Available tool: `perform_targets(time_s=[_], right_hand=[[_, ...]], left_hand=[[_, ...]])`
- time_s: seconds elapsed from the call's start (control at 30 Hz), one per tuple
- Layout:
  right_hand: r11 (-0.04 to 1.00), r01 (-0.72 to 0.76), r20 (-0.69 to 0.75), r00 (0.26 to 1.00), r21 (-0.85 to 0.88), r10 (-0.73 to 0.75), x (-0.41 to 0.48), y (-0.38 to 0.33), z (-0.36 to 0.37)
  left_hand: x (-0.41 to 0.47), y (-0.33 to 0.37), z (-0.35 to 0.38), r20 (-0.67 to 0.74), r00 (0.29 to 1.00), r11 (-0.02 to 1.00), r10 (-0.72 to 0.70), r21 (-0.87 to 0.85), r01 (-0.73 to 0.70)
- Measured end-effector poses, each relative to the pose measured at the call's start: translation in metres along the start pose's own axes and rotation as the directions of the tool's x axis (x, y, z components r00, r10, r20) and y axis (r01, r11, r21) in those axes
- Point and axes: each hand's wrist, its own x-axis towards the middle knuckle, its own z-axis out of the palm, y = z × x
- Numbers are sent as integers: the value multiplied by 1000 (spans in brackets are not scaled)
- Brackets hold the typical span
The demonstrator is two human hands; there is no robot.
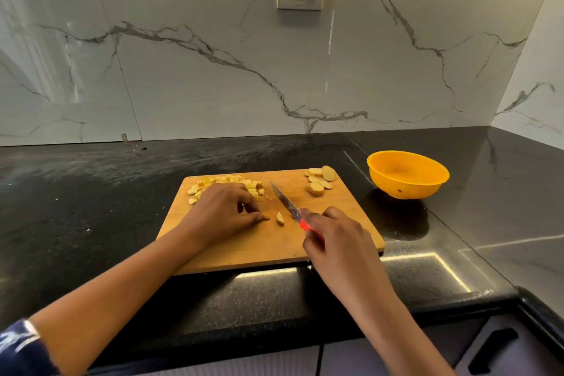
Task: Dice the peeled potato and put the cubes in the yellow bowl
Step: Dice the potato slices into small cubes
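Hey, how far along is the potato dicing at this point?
Done: a pile of cubes sits at the far left of the cutting board. In hand: the right hand grips the knife while the left hand pinches a small piece, a half slice beside it. Left: the slices at the far right are uncut, and the yellow bowl looks empty, so no cubes are moved yet.

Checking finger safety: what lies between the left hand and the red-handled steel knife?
Head view: one small pale potato piece on bare wooden cutting board.
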Motion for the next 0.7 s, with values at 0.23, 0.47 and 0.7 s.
perform_targets(time_s=[0.23, 0.47, 0.7], right_hand=[[998, 53, 60, 997, -34, -51, -13, -19, 1], [996, 60, 88, 995, -62, -55, -11, -22, 2], [996, 57, 76, 996, -75, -51, -13, -26, 1]], left_hand=[[-2, 10, 8, -88, 991, 995, -104, -6, 103], [-1, 8, 7, -57, 991, 990, -122, -75, 117], [-1, 7, 7, -54, 990, 989, -133, -67, 130]])
